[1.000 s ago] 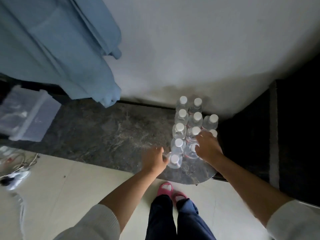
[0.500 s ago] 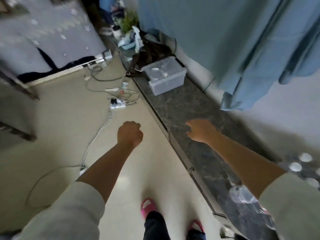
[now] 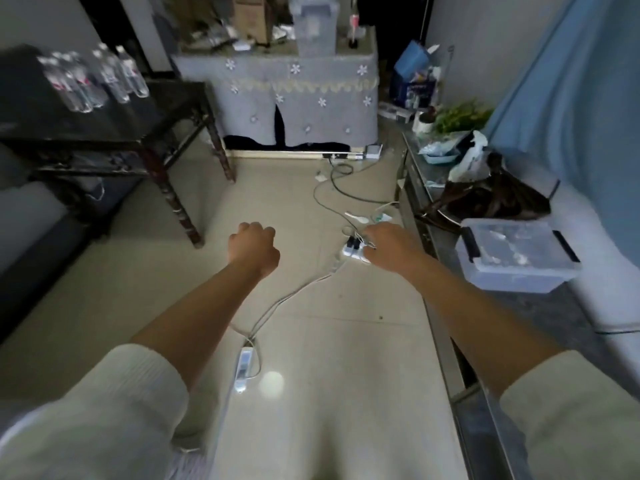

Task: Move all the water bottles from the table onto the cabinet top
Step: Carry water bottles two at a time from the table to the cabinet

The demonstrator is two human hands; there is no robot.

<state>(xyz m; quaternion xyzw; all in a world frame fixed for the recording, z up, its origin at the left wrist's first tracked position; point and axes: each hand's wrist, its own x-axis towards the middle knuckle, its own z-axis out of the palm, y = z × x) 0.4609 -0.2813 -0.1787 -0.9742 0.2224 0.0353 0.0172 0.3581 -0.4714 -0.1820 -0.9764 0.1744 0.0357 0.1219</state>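
Step in hand: crossing the floor toward the bottles [image 3: 93, 77] on the dark worktop [image 3: 114, 126] at upper left
Doing it well: step over the power strip [image 3: 355, 251] and cable [image 3: 287, 296] underfoot; take one bottle per hand, low on the body, kept upright
Left hand [image 3: 254, 244]: grip curled into a loose fist, holding nothing
Right hand [image 3: 391, 247]: fingers bent downward, empty; exact grip hard to tell
Bottles: clear plastic, standing upright in a tight cluster, red-marked labels, blurred
Cabinet top [image 3: 540, 306]: dark marbled slab along the right, carrying a lidded plastic box [image 3: 516, 258]
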